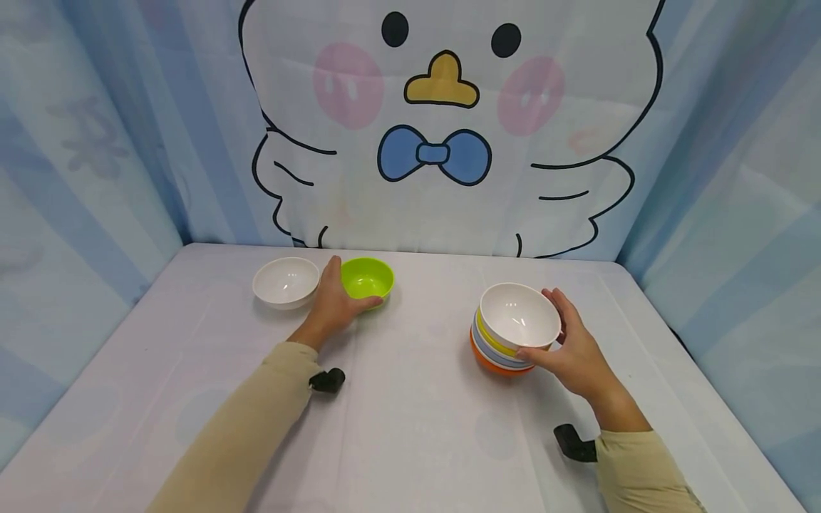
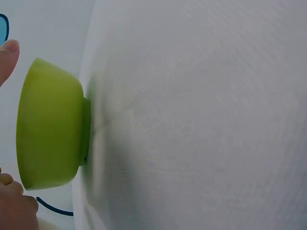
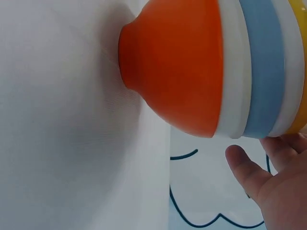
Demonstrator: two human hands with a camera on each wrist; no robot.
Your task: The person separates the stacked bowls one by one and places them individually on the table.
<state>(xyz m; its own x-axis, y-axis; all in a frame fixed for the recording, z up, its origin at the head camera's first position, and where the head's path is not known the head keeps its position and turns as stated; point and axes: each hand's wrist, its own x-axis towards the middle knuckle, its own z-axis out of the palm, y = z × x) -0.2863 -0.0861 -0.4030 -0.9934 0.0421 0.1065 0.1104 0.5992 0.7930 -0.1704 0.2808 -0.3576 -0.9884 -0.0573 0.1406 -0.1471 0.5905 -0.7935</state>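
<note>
My left hand [image 1: 332,303] spreads around the lime-green bowl [image 1: 368,278] at the back of the table, thumb at its near side. In the left wrist view, that thumb [image 2: 7,60] shows a gap from the bowl, whose foot is on the cloth. A white bowl [image 1: 282,285] sits just left of this hand. My right hand [image 1: 580,353] holds the top white bowl [image 1: 521,317] of a stack by its right side, thumb at the near rim. Below it are yellow, white and blue bowls, with an orange bowl [image 3: 177,67] at the bottom.
A pale cloth [image 1: 410,427] covers the table. Behind stands a fabric backdrop [image 1: 442,214] printed with a cartoon face and blue bow tie; blue curtains [image 1: 83,178] hang at both sides. Black wrist-camera mounts [image 1: 327,380] stick out from the sleeves.
</note>
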